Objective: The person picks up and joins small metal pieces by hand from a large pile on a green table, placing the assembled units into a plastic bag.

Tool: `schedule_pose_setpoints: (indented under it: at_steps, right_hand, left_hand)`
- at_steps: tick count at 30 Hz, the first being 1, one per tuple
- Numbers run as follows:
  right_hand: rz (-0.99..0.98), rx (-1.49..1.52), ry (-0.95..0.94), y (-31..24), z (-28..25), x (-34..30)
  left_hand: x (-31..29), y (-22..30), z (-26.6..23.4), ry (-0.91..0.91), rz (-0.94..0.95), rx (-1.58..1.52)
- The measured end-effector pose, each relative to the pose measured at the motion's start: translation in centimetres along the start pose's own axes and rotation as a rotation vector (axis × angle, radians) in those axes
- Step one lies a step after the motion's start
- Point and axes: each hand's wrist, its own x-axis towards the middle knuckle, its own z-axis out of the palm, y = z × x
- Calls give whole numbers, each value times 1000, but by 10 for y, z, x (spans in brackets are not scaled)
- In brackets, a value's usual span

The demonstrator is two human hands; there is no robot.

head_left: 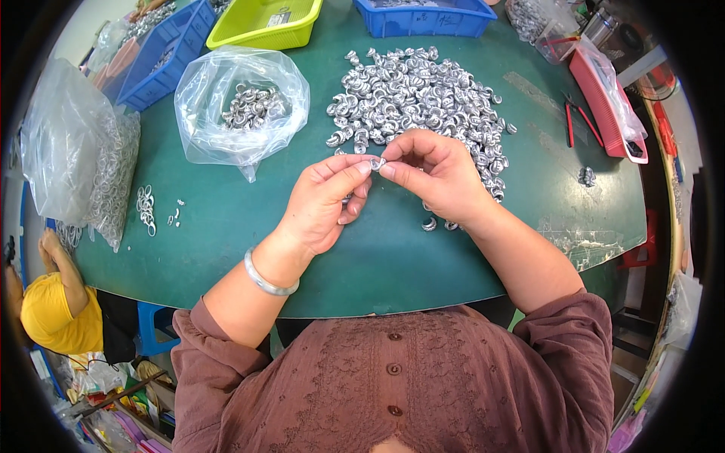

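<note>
Between the fingertips of my left hand [329, 190] and my right hand [436, 175] is a small silvery curved metal piece [377, 163]. Both hands pinch it, thumb against finger, in front of a large pile of similar metal pieces [423, 94]. More shiny metal shows under the curled fingers of my left hand, too covered to make out. A few loose pieces [430, 224] lie just below my right hand. To the left, a clear plastic bag [198, 124] lies opened out with a smaller heap of metal pieces [255, 106] inside.
On the green table [226, 204], metal rings [146, 210] lie near a bulging bag of rings [113, 174]. Blue baskets [427, 23] and a lime-green basket [260, 34] line the back. Red-handled pliers [580, 124] lie beside a pink basket [604, 102]. Someone in yellow [60, 313] is at far left.
</note>
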Motion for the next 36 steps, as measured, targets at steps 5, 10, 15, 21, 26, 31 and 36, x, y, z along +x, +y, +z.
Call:
schedule_pose_setpoints:
  at_steps: [5,10,15,21,26,31,36]
  right_hand:
    - [-3,-14,2,-3,0,-1]
    - [-6,-33,-9,-4,0,-1]
    - [-13,-29,-8,-3,0,-1]
    - [11,-16,-15,-2,0,-1]
    - [18,-12,-16,-2,0,-1]
    - [11,-12,-14,-4,0,-2]
    - [11,-11,-15,-1,0,-1]
  left_hand:
    - [0,1,0,-21,-13,-15]
    - [0,1,-1,-48,-27,-40]
    - [0,2,0,-43,-38,-38]
    - [-1,2,-1,-63,-39,-43]
    - [-1,1,0,-63,-40,-47]
    - [0,0,-2,-65,-34,-46]
    - [0,0,-3,-81,-37,-83]
